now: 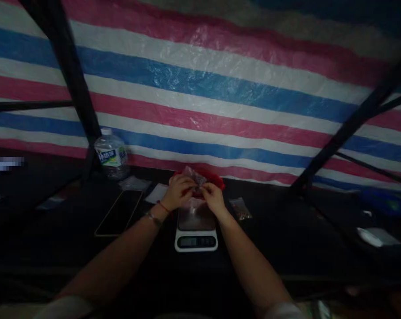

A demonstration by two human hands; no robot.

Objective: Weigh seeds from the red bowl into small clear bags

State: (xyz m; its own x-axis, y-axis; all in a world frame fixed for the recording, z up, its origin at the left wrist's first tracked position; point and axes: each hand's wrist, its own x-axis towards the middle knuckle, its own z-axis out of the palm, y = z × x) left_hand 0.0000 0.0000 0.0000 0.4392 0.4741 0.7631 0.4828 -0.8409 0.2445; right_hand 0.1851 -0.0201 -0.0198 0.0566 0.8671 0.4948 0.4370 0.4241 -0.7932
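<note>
Both hands meet above the back of a white digital scale (196,240) with a dark display. My left hand (178,193) has its fingers closed on one side of a clear plastic bag (191,173). From the other side my right hand (214,198) pinches the same bag near its middle. Behind the hands lies something red (217,179), perhaps a red bag or basin, mostly covered by them. What is inside the clear bag is too dark to make out. A small clear bag of brownish bits (240,208) lies right of my right hand.
A large clear plastic bottle (110,154) stands at the back left. Near it lie a dark phone (119,212), a clear plastic bag (134,183) and a white packet (156,193). Dark metal posts (71,66) rise before a striped plastic sheet (200,79). A blue object (384,203) sits far right.
</note>
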